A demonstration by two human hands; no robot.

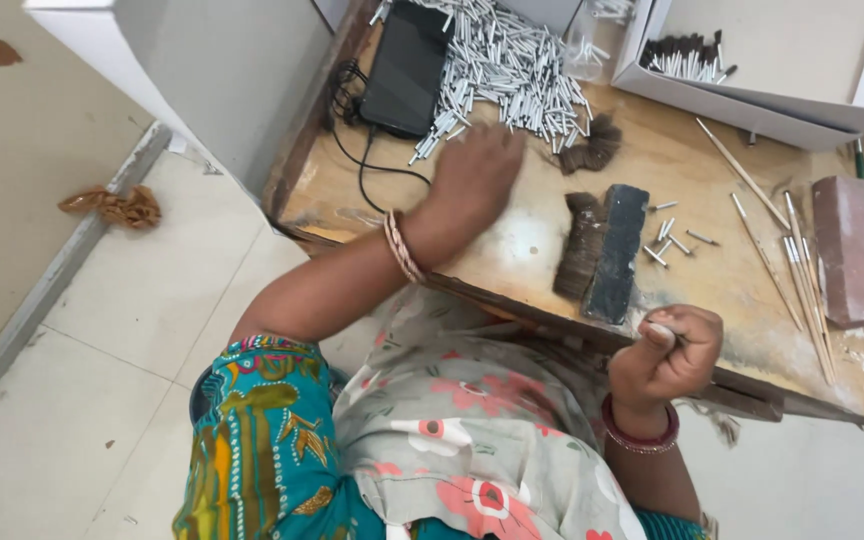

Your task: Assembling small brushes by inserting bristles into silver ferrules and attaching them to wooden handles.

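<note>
My left hand (477, 175) reaches out over the wooden table (522, 250), its fingers at the edge of a large heap of small silver metal tubes (512, 65); the hand is blurred and I cannot tell if it holds anything. My right hand (670, 352) is closed in a fist at the table's near edge, pinching something small that I cannot make out. Between the hands lie a bundle of brown hair bristles (580, 245) and a dark flat block (617, 252), with a few loose tubes (667, 235) beside them.
A black device (407, 65) with a cable lies at the back left. A white box (752, 70) holds more tubes and bristles. Thin wooden sticks (802, 270) and a reddish brick (847, 250) lie at the right. Another bristle tuft (592, 148) lies by the heap.
</note>
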